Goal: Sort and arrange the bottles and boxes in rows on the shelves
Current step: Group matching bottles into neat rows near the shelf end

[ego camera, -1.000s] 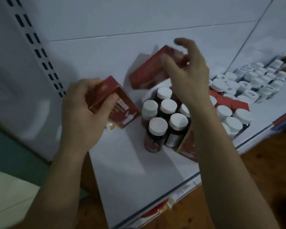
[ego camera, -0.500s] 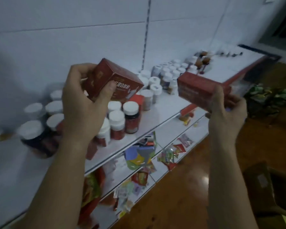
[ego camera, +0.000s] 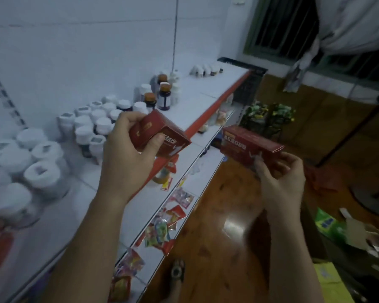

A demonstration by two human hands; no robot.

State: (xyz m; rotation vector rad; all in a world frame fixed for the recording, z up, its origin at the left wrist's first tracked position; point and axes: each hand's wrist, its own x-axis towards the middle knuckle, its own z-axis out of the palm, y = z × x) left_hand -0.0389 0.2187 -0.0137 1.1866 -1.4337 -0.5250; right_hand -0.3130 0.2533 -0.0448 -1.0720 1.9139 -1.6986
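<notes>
My left hand (ego camera: 127,154) grips a red box (ego camera: 162,136) with white lettering, holding it in the air above the white top shelf (ego camera: 79,215). My right hand (ego camera: 280,178) holds a second, longer red box (ego camera: 247,145) from below, out over the wooden floor and away from the shelf. Several white-capped bottles (ego camera: 39,169) stand grouped on the shelf to the left of my left hand. Further back stand three dark bottles with orange caps (ego camera: 164,95), and a small far group of white-capped bottles (ego camera: 206,69).
Lower shelves (ego camera: 193,184) hold scattered colourful snack packets (ego camera: 160,232). A red price rail (ego camera: 214,106) edges the top shelf. A barred window (ego camera: 293,29) and hanging cloth are at the upper right. Bags and cartons (ego camera: 337,230) lie on the floor at the right.
The view has swung right along the shelf. Both hands still hold their red boxes; the right hand and its box have moved further from the shelf, over the floor.
</notes>
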